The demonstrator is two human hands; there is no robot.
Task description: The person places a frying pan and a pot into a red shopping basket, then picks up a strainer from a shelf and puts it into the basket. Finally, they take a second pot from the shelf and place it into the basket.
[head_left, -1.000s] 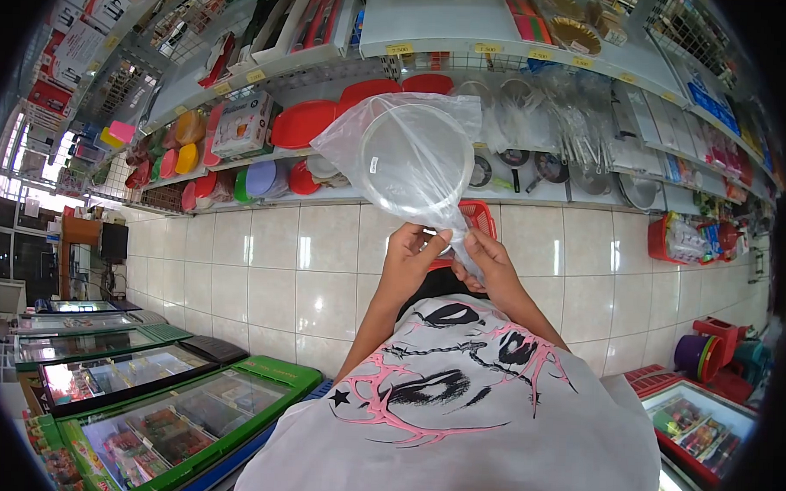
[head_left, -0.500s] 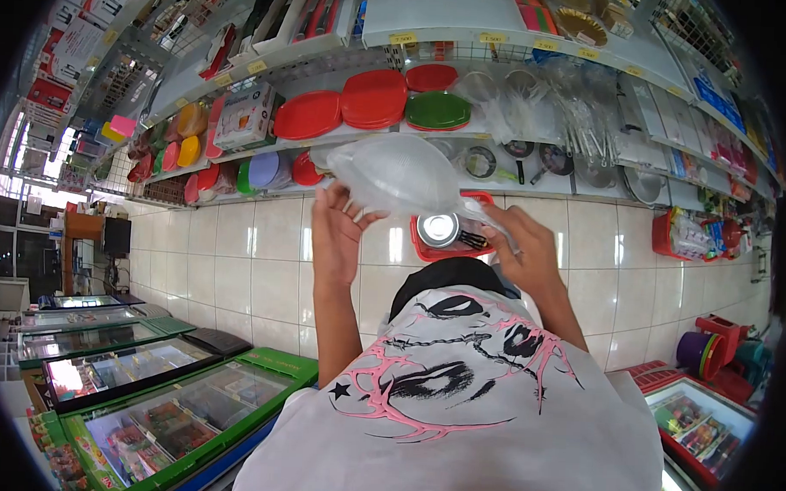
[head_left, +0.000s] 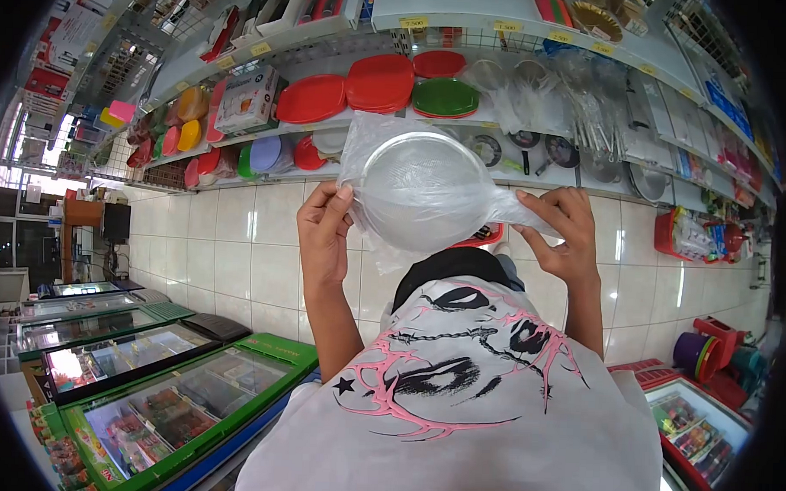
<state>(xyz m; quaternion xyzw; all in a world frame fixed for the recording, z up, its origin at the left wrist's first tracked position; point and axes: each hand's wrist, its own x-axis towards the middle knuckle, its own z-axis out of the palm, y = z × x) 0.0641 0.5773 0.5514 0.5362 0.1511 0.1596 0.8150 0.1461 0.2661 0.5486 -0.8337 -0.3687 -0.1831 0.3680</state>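
Note:
A round mesh strainer in a clear plastic bag is held up in front of the shelves, its rim facing me. My left hand pinches the bag's edge at the strainer's left side. At the right, my right hand has its fingers closed on the wrapped handle. A red basket on the floor is mostly hidden behind the strainer.
Red plates, a green plate and small pans lie on the shelves ahead. Glass-topped freezers stand at the lower left, another at the lower right. A red basket of goods sits at the right.
The strainer has turned from a tilted view to face me broadly and now covers most of the floor basket. My left hand has closed on the bag's edge; its fingers were apart before.

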